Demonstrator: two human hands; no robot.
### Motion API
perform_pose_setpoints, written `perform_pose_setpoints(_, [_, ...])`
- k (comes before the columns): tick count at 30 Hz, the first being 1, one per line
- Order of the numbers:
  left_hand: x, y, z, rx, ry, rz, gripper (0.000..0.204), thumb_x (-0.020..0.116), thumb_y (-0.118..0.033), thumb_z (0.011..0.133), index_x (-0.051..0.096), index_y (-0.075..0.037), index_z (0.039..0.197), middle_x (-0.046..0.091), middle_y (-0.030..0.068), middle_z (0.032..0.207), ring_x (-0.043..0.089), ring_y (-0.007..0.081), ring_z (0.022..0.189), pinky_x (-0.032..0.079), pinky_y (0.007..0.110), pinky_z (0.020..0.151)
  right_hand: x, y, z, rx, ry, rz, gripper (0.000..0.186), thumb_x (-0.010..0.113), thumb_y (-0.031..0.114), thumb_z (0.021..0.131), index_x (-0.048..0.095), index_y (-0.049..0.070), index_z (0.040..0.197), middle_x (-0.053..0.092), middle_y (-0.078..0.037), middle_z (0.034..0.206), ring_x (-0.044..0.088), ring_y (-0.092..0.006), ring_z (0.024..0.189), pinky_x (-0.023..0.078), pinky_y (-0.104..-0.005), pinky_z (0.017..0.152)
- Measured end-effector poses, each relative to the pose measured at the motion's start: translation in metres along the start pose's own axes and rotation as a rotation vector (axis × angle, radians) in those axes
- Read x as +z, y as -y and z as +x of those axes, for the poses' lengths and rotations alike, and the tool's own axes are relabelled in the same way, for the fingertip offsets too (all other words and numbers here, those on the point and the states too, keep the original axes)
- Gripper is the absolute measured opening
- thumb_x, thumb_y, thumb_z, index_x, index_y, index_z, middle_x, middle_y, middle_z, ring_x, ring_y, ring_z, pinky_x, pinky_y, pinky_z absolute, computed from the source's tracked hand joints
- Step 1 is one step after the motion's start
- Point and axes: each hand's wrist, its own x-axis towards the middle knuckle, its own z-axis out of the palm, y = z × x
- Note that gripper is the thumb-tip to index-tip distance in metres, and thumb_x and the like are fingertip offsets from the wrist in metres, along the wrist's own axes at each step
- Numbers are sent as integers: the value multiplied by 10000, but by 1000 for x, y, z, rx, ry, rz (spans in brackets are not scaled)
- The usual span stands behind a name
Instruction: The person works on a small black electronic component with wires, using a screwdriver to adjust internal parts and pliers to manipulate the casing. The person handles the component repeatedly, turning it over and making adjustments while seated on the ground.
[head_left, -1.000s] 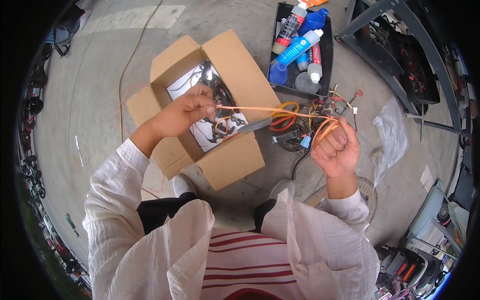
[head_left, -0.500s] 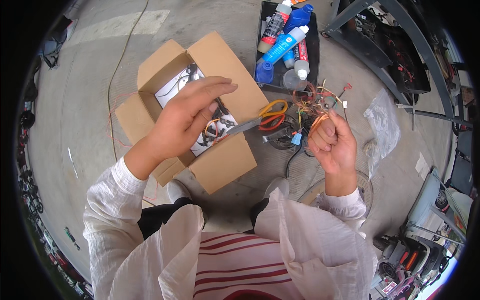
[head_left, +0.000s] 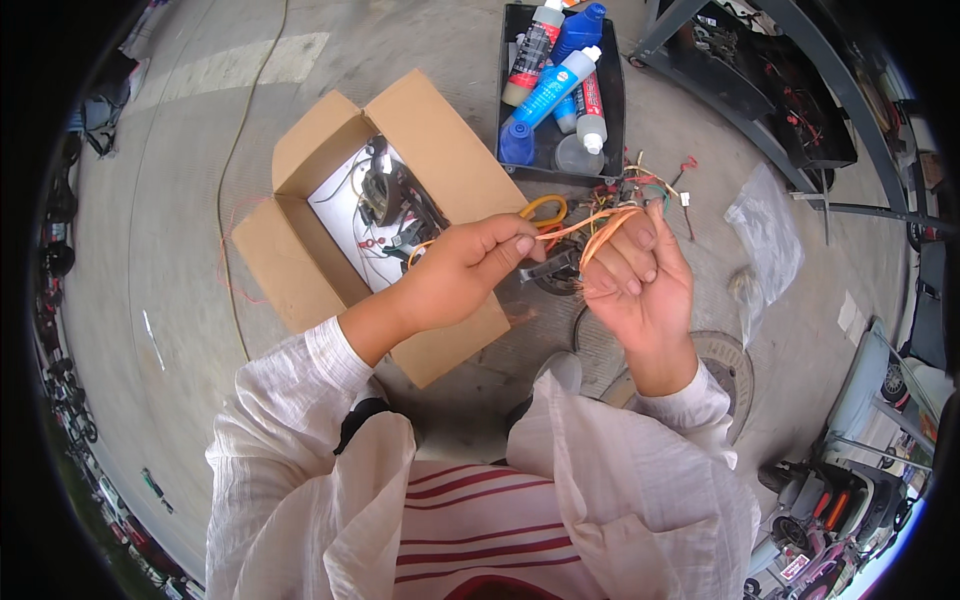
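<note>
Looped around the fingers of my right hand is a bundle of thin orange wires, and that hand is closed on it. My left hand pinches the stretch of orange wire leading out to the left. Just beyond my left fingertips show the yellow-orange handles of scissors; their blades are hidden. A tangle of coloured wires and dark parts lies on the floor behind my right hand. Left of it stands an open cardboard box, with black parts and cables on a white sheet inside.
At the back, a black tray holds several blue, red and grey bottles. A clear plastic bag lies on the floor to the right, near a dark metal frame. A round floor cover sits by my right forearm.
My left hand has come down and right from above the box and now pinches the orange wire. A length of wire stretches between my hands, and more of the box's contents shows.
</note>
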Motion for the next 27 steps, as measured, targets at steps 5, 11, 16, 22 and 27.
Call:
perform_pose_setpoints(5, [28, 9, -16, -114, 78, 122, 187, 473, -154, 1024, 605, -22, 1021, 618, 46, 939, 560, 134, 890, 450, 281, 840, -8, -8, 15, -414, -154, -309, 300, 361, 245, 1061, 570, 31, 1078, 512, -3, 714, 521, -124, 736, 447, -360, 912])
perform_pose_setpoints(11, [9, -20, -17, -116, 92, 279, 169, 508, -154, 1006, 613, -24, 981, 620, 52, 847, 562, 137, 795, 460, 289, 767, -46, -14, 6, -490, 247, -1805, 215, 523, 125, 977, 558, -25, 1128, 647, -173, 1036, 641, -308, 977, 506, -392, 862])
perform_pose_setpoints(16, [-35, -29, -12, -150, 92, 405, 184, 529, -169, 983, 633, -27, 928, 620, 74, 783, 573, 172, 714, 465, 304, 699, -51, -16, -1, -17, 393, -1796, 261, 533, 244, 984, 590, -6, 935, 624, -119, 825, 601, -284, 716, 506, -410, 700])
perform_pose_setpoints(22, [-22, 15, -9, -102, -55, 53, 223, 512, -192, 1004, 622, -15, 925, 603, 44, 795, 546, 119, 758, 454, 280, 720, -41, -27, 5, 95, 320, -201, 373, 371, 299, 1056, 584, -6, 1020, 548, -34, 793, 514, -150, 725, 481, -361, 792])
perform_pose_setpoints(27, [39, 23, -15, -35, -224, 85, 217, 468, -173, 1030, 600, -9, 982, 586, 7, 824, 533, 87, 809, 448, 267, 760, -38, -37, 10, -208, 94, -621, 442, 368, 269, 1056, 417, -34, 1373, 634, -142, 1148, 586, -224, 1059, 447, -355, 935])
